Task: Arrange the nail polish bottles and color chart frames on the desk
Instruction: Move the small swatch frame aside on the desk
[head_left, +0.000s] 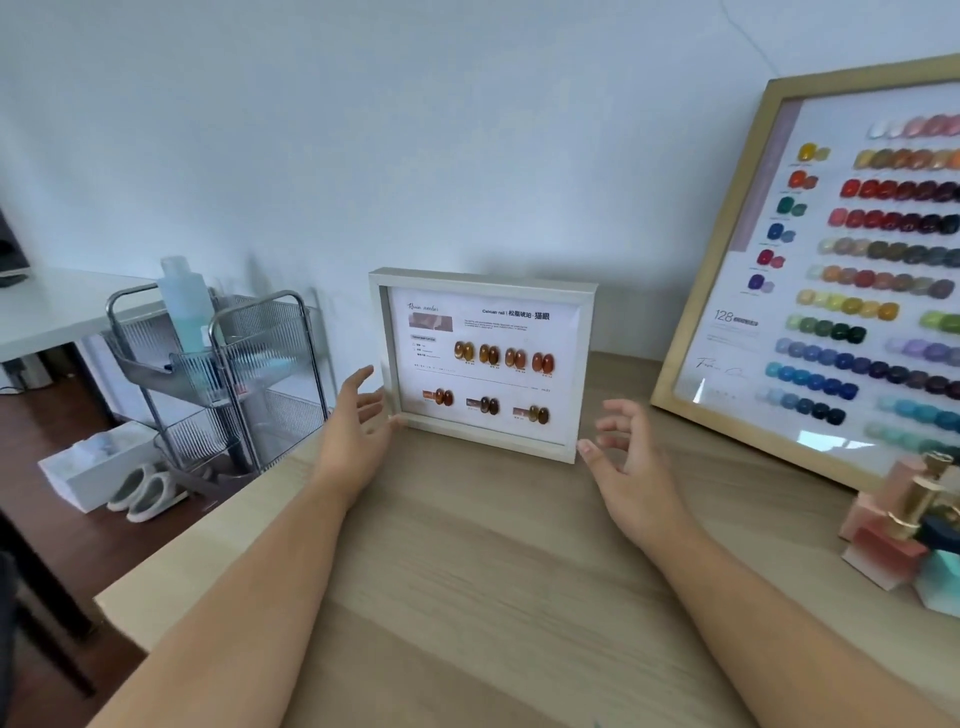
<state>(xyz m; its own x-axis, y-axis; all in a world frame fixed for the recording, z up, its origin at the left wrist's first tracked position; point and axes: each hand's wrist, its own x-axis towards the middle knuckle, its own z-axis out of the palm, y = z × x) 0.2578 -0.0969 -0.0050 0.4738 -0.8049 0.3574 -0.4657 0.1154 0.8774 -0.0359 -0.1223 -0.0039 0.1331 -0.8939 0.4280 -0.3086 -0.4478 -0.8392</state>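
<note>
Illumination is bright, diffuse and even. The pale wall (467, 130) shows soft grey shadows behind the small white-framed colour chart (480, 364). White glare streaks cross the glazing of the large wooden-framed colour chart (831, 270) near its lower edge. Wide-angle distortion bends lines toward the picture edges. Fine print is blurred.

The small frame (480, 364) is showing a white border around amber and brown swatches. Right of it, the large frame (810, 275) is displaying rainbow rows within pale gold wood; the worktop (467, 597) is showing light oak grain.
</note>
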